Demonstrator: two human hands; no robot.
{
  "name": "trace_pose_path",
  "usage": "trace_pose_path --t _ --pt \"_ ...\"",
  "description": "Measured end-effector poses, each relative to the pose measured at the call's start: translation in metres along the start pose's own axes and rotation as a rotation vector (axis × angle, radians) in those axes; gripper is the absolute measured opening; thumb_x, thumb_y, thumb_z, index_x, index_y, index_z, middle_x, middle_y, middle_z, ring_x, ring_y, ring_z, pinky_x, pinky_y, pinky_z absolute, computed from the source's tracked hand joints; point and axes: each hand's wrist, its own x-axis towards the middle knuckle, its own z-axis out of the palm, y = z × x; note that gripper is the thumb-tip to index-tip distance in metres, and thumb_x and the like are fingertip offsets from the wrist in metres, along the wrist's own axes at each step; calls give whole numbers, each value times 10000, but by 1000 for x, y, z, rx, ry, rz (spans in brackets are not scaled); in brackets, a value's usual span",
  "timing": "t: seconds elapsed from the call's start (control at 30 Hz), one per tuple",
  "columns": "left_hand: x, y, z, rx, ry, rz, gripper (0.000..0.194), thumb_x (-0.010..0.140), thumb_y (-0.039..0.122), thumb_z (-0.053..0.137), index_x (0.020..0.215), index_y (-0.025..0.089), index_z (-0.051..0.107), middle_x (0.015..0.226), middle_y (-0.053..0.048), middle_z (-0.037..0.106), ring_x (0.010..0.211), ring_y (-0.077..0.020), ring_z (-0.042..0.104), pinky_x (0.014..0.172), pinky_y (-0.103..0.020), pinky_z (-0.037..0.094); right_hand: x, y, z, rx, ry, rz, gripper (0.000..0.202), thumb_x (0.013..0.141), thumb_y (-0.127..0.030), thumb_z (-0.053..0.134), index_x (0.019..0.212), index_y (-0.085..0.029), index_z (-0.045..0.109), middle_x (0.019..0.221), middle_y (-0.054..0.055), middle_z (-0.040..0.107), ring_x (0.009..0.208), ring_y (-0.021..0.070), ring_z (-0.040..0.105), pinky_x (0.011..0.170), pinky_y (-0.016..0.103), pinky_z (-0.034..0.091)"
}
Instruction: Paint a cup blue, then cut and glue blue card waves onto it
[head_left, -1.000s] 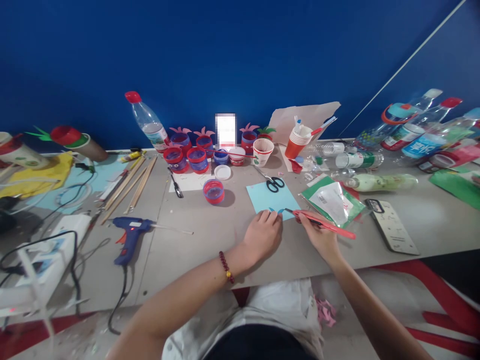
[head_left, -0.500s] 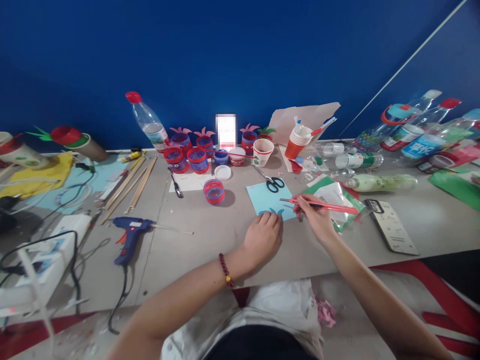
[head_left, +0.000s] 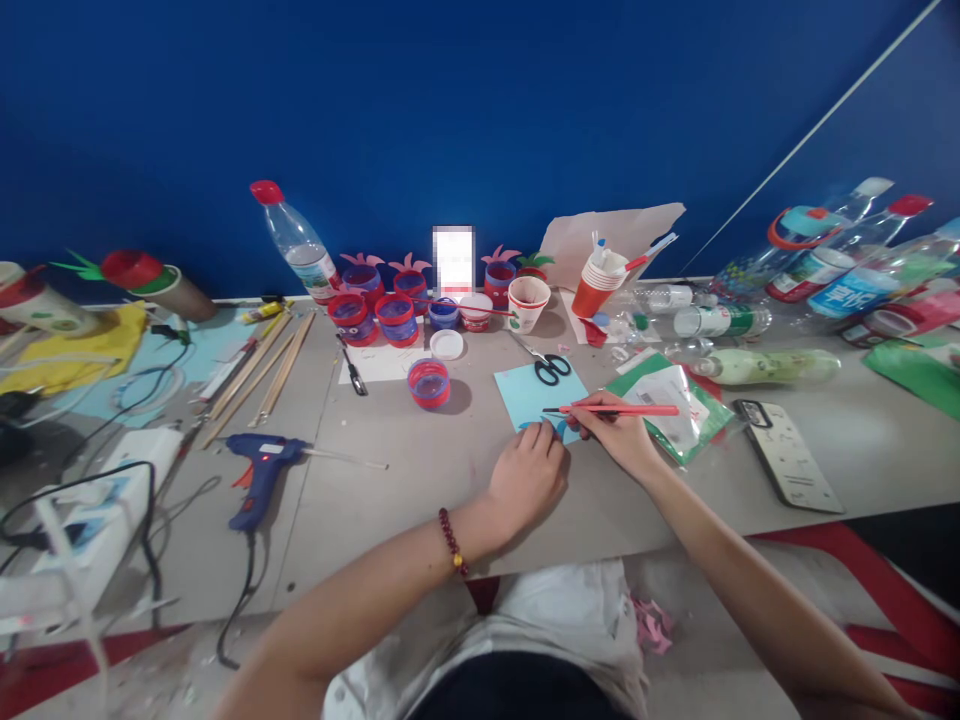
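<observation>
A light blue sheet of paper point(head_left: 521, 388) lies on the table, with a darker blue cut paper shape point(head_left: 561, 426) on its lower part. My left hand point(head_left: 531, 465) rests on the sheet's near edge, fingers laid flat against the darker shape and partly covering it. In my right hand point(head_left: 611, 430) is a slim red pen-like tool point(head_left: 645, 410), pinched near its front. Its thin dark tip points left, over the sheet just beyond my left fingertips. Whether the tip touches the paper I cannot tell. Black-handled scissors point(head_left: 551, 370) lie across the sheet's far right corner.
Red and blue decorated pots point(head_left: 396, 320) stand along the wall, one nearer pot point(head_left: 429, 384) apart. A glue gun point(head_left: 262, 475) and wooden sticks point(head_left: 281, 370) lie left. Right are a green packet point(head_left: 701, 430), a phone point(head_left: 791, 460) and plastic bottles point(head_left: 724, 321).
My right hand has moved left with the red tool, bringing its tip nearer my left fingers. The tool now lies more level. My left hand stays on the sheet.
</observation>
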Motion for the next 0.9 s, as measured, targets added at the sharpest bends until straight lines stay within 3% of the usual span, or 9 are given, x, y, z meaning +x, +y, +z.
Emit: trace_pose_path --t 0.23,0.9 --pt "-1 -1 4 17 -7 21 309 887 223 525 1162 84 553 1255 -162 560 1137 -247 521 881 -356 491 2 -4 6 -3 -18 -12 332 742 -541 712 743 -213 663 670 29 693 600 168 637 559 291 550" --pt "-1 -2 1 13 -13 29 316 890 245 518 1160 88 566 1259 -151 564 1109 -245 531 863 -349 484 14 -7 -2 38 -142 33 386 684 -560 749 720 -188 657 657 29 688 476 125 567 488 279 509"
